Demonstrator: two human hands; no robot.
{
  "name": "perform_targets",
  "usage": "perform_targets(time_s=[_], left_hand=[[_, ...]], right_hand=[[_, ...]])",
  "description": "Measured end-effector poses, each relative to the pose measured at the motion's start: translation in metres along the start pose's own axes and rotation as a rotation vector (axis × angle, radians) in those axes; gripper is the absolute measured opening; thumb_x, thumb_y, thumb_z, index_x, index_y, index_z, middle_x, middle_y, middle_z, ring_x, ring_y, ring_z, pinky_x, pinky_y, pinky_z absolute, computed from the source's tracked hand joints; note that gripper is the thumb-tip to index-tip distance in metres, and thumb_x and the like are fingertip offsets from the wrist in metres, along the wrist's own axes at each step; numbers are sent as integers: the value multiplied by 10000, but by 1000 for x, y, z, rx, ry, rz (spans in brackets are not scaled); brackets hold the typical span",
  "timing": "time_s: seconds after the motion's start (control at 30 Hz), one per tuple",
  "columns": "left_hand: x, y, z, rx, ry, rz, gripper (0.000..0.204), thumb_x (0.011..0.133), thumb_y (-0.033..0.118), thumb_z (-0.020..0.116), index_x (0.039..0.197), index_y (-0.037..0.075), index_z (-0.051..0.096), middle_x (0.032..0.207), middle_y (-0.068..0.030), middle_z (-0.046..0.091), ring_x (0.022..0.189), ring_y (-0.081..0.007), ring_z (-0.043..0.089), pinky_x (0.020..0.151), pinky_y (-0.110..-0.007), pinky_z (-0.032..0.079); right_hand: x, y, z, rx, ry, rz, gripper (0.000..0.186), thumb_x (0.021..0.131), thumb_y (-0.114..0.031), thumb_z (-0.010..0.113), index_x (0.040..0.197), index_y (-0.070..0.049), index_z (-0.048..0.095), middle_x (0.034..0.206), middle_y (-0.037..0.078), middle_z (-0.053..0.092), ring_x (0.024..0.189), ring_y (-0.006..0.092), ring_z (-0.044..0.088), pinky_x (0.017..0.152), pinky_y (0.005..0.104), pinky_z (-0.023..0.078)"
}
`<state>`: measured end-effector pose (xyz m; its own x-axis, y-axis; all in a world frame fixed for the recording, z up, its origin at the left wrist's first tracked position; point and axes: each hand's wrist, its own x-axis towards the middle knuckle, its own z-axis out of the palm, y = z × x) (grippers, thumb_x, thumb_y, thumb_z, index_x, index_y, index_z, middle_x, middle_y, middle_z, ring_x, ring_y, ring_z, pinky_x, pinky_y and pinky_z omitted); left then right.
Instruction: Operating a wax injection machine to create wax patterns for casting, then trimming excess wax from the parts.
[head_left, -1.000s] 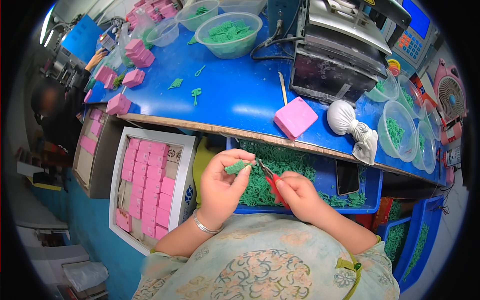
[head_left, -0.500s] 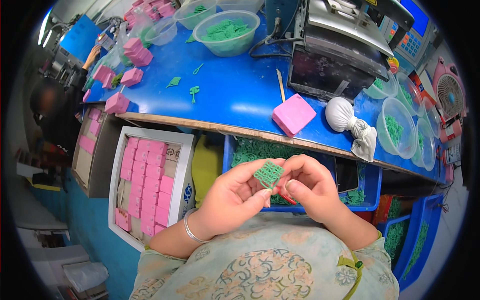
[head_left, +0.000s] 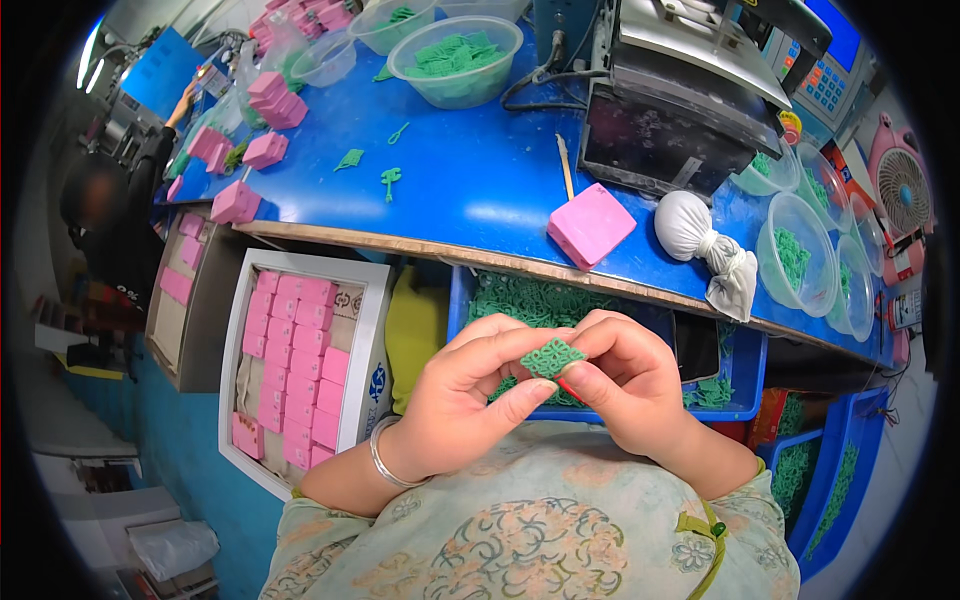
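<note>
Left hand (head_left: 460, 400): fingers curled, with a green lattice piece (head_left: 550, 358) pinched along its left side.
Right hand (head_left: 635, 395): fingers closed about a red handle (head_left: 569, 391); the piece's right corner is also touched.
Green lattice piece: held between both hands; probably light, bendy and fragile in its strands, so best gripped by its edges.
Blue tray (head_left: 744, 408): placed below the hands.
Tabletop (head_left: 460, 170): blue, glossy; a pink block (head_left: 591, 227) is set between 12 and 1 o'clock from the hands.
Room: a machine (head_left: 650, 140) is seen at 1, a white box (head_left: 374, 330) at 9, a co-worker (head_left: 112, 230) near 10.
</note>
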<state>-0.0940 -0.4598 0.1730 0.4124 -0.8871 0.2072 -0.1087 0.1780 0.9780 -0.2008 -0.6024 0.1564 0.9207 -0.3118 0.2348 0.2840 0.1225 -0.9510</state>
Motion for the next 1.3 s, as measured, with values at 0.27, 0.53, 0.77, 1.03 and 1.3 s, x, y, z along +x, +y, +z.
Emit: perform_targets(time_s=[0.27,0.53,0.77,1.03,1.3], left_hand=[[-3,2,0,-25,52,-69,312,791,-57,559,1103,-49,539,998,-109,519,902,-164,510,783,-266,434],[-2,3,-1,123,52,16,291,788,-40,574,1079,-42,566,963,-97,513,854,-155,499,739,-252,418],[0,4,-3,242,64,156,236,780,-12,601,1016,-20,600,887,-82,521,801,-161,498,702,-249,414],[-3,-4,7,-221,256,82,170,810,-33,578,979,-29,557,918,-76,509,814,-117,505,685,-225,422],[-3,-9,2,-352,189,-2,76,855,12,538,913,-15,497,901,-65,503,774,-104,513,681,-238,444]], right_hand=[[0,2,0,-120,-8,-57,66,798,-34,602,820,-9,545,748,31,495,602,67,426,508,205,341],[1,-1,1,-76,34,-78,60,804,-27,588,849,0,561,796,56,512,637,80,469,535,211,387],[-1,-2,1,-199,20,-148,86,786,-21,612,861,-6,572,796,61,520,616,83,465,518,212,381],[1,-5,4,-276,-23,-84,127,763,-31,644,865,-14,571,757,44,521,590,82,456,498,213,378],[0,-1,5,-202,-32,-54,96,780,-25,611,761,-14,517,741,43,514,574,84,448,492,210,375]])
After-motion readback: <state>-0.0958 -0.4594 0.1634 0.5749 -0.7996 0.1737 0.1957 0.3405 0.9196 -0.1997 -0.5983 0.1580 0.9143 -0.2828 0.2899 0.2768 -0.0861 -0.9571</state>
